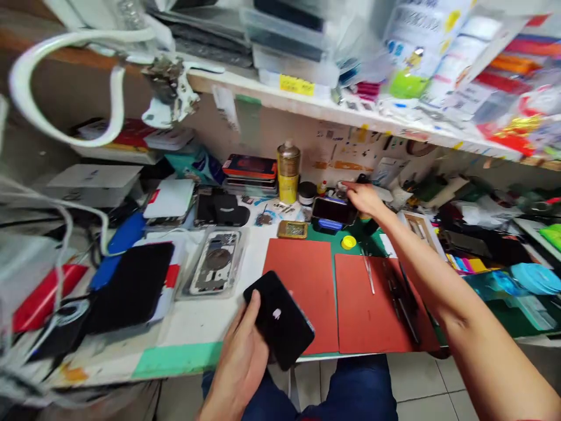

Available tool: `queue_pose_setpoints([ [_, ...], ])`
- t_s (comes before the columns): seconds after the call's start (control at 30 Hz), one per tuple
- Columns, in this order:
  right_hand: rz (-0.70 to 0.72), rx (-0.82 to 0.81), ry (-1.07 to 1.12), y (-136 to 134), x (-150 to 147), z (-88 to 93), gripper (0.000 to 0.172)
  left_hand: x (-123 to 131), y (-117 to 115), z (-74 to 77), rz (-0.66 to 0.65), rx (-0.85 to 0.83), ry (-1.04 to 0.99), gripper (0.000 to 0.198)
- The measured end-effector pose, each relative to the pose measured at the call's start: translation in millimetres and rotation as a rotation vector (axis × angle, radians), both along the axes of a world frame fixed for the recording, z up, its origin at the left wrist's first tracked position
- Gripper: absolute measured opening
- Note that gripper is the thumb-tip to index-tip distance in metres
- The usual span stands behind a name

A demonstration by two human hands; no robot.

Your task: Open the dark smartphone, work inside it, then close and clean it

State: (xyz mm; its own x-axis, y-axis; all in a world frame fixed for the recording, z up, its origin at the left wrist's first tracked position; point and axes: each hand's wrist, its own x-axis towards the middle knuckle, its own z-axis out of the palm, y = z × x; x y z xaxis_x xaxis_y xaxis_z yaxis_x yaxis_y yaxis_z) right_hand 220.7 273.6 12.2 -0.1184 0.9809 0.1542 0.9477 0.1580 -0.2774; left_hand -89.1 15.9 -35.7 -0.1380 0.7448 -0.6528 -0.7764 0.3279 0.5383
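My left hand (245, 345) holds a black smartphone (280, 321) at the bench's front edge, tilted, its lit screen showing a white apple logo. The thumb lies along the phone's near edge. At the back of the bench my right hand (362, 197) reaches out with its index finger stretched toward small containers. Its other fingers are partly hidden. Just below that hand, a dark-screened phone (333, 210) leans in a blue holder (331, 225). A small white-topped jar (342, 186) is nearest the fingertip; whether they touch I cannot tell.
Two red mats (302, 292) lie on the bench, with tweezers (368, 269) and dark slim tools (403, 310) on the right one. An opened phone body (217, 260) sits in a clear tray. A yellow spray can (288, 172) stands behind. An overhead shelf (307, 105) carries boxes.
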Motion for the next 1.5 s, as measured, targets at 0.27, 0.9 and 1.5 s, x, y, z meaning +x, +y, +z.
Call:
queue_pose_setpoints([
  [0.27, 0.172, -0.041, 0.069, -7.5, 8.8, -19.1, 0.035, -7.0, -3.6, -13.5, -0.085, 0.183, -0.226, 0.063],
  [0.9, 0.119, -0.368, 0.802, -293.7, -81.1, -37.1, 0.033, 5.8, -26.9, -7.3, -0.076, 0.293, 0.233, 0.064],
  [1.5, -0.392, -0.228, 1.342, -367.1, -126.9, -42.4, 0.004, 41.3, -74.2, 12.6, -0.091, 0.286, 0.223, 0.061],
])
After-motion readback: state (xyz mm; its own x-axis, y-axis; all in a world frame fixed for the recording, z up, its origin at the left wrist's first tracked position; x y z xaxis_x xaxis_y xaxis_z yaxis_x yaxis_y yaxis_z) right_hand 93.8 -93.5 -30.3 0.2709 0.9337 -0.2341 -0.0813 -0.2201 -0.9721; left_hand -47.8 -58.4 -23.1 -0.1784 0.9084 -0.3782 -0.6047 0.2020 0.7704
